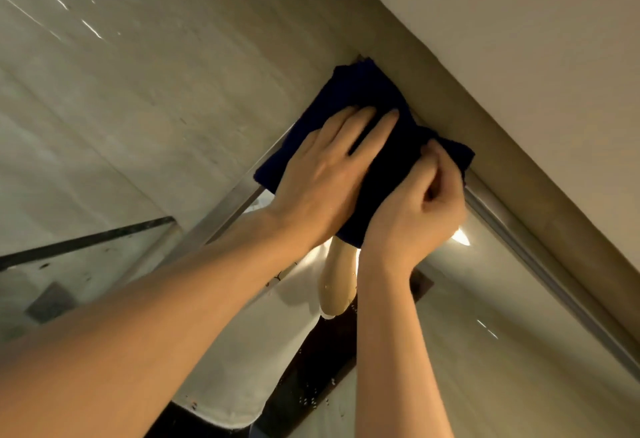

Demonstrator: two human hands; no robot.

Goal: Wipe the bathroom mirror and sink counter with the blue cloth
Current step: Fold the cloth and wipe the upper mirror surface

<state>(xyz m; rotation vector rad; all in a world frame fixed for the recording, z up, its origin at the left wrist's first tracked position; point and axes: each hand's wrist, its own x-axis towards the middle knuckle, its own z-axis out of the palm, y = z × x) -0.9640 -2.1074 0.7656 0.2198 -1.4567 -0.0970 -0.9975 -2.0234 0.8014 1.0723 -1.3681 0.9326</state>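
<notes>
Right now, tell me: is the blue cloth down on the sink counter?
No, both hands hold the cloth up against the mirror's top corner, under the ceiling.

light: dim, warm | glare: bright spot on mirror | edges: wide-angle tilt, soft

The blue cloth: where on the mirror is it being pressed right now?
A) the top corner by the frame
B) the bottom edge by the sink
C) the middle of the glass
A: the blue cloth sits in the corner where the mirror frame meets the wall, under both hands.
</notes>
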